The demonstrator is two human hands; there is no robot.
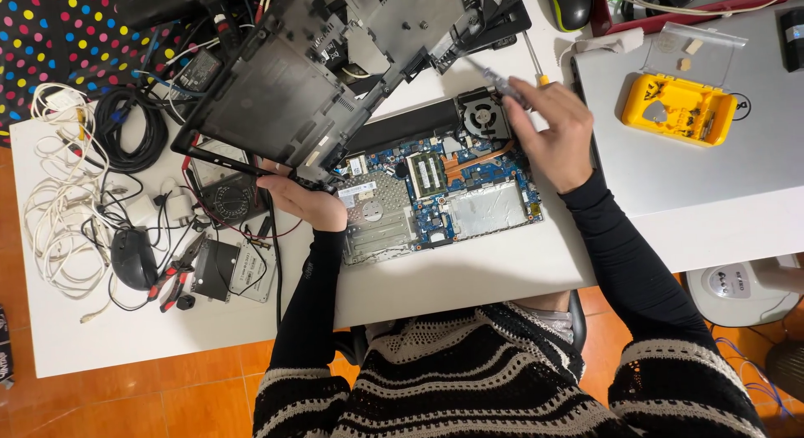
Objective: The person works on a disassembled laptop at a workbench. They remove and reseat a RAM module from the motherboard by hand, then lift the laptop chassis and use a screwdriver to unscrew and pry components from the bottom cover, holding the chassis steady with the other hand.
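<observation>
1. Clearly, the left hand (306, 202) has its grip pressed onto the near edge of a dark grey plastic laptop bottom cover (276, 103), holding it tilted up off the white worktop (469, 270), left of the opened machine.
2. The right hand (553, 136) pinches a slim screwdriver with a pale translucent handle (494, 79), its tip pointing far-left, above the round black cooling fan (483, 117).
3. The opened laptop base with blue circuit board and silver metal plates (444, 195) lies flat on the worktop between the two hands, a copper heat pipe (473, 162) running from the fan.
4. A yellow plastic tool case with a clear lid (680, 107) rests on a closed silver laptop (695, 162) at the right.
5. Red-handled pliers (176, 279), a black computer mouse (132, 258) and tangled white cables (59, 212) lie at the left.
</observation>
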